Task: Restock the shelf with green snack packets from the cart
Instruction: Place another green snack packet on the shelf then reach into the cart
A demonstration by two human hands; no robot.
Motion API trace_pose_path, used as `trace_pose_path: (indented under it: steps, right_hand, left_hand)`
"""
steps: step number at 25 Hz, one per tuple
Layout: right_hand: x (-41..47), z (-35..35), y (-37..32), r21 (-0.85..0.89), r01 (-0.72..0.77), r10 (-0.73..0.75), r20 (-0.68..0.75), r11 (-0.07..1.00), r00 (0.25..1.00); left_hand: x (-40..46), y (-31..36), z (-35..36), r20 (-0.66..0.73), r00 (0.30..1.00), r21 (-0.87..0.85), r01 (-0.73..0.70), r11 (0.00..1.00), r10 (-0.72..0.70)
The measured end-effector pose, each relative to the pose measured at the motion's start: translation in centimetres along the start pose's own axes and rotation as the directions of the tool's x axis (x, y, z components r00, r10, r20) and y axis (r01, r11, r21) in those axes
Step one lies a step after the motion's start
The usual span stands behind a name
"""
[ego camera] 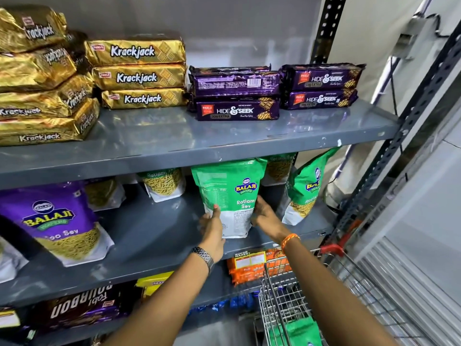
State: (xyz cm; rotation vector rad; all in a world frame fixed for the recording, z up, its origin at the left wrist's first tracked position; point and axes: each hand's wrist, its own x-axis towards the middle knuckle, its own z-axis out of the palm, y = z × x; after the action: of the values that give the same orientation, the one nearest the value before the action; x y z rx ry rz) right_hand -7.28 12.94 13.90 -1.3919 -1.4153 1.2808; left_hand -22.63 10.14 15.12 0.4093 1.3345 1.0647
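A green Balaji Ratlami Sev packet [230, 193] stands upright on the middle grey shelf [154, 236], near its front edge. My left hand [212, 231] grips its lower left side and my right hand [264, 213] grips its lower right side. Behind it stand two more green packets [163, 182] [280, 168], and another green packet [305, 188] leans at the right end. More green packets [298, 332] lie in the wire cart [282, 298] at the bottom right.
A purple Balaji Aloo Sev packet [58, 221] stands at the left of the same shelf. Gold Krackjack packs [137, 73] and purple Hide & Seek packs [237, 96] fill the shelf above. Orange packs [252, 268] sit on the lower shelf. A slotted upright [404, 136] stands at the right.
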Motion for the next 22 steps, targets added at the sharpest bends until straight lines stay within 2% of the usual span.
trace_pose_path:
  steps: [3,5,7,11,14,17,20,22]
  right_hand:
    - [-0.5,0.4,1.5,-0.014,-0.012,0.01,-0.115,1.0,0.993]
    - [-1.1,0.8,2.0,-0.05,-0.029,0.021,-0.16,0.998,0.987]
    - [-1.6,1.1,2.2,-0.075,-0.024,0.015,-0.119,0.997,0.993]
    - [-2.9,2.7,1.7,-0.025,0.008,-0.009,-0.025,1.0,1.0]
    - [-3.9,4.6,1.7,0.019,-0.002,0.004,-0.099,1.0,0.995]
    - [-5.2,6.0,1.8,0.042,-0.04,0.045,-0.121,0.998,0.992]
    - [-6.2,4.5,2.3,0.176,-0.064,0.076,-0.063,0.982,0.995]
    - [-7.4,1.0,3.9,0.317,-0.114,0.148,-0.085,0.942,0.985]
  left_hand:
    - [0.6,0.9,-0.3,0.101,0.992,-0.13,-0.065,0.989,0.078]
    - [0.9,1.4,-1.4,0.077,0.987,-0.228,-0.122,0.966,0.142]
    - [0.7,1.1,-2.4,0.046,0.981,-0.143,-0.181,0.973,0.189]
    - [0.1,-1.0,-3.0,0.196,0.967,0.091,-0.185,0.979,0.165]
    - [0.5,-0.9,-2.6,0.257,0.955,0.06,-0.171,0.983,0.151]
    - [2.0,0.1,-1.8,0.253,0.959,0.028,-0.142,0.989,0.13]
    - [2.9,0.7,-1.2,0.238,0.96,0.03,-0.16,0.987,0.148]
    - [2.7,0.4,-1.4,0.224,0.959,0.024,-0.183,0.983,0.174]
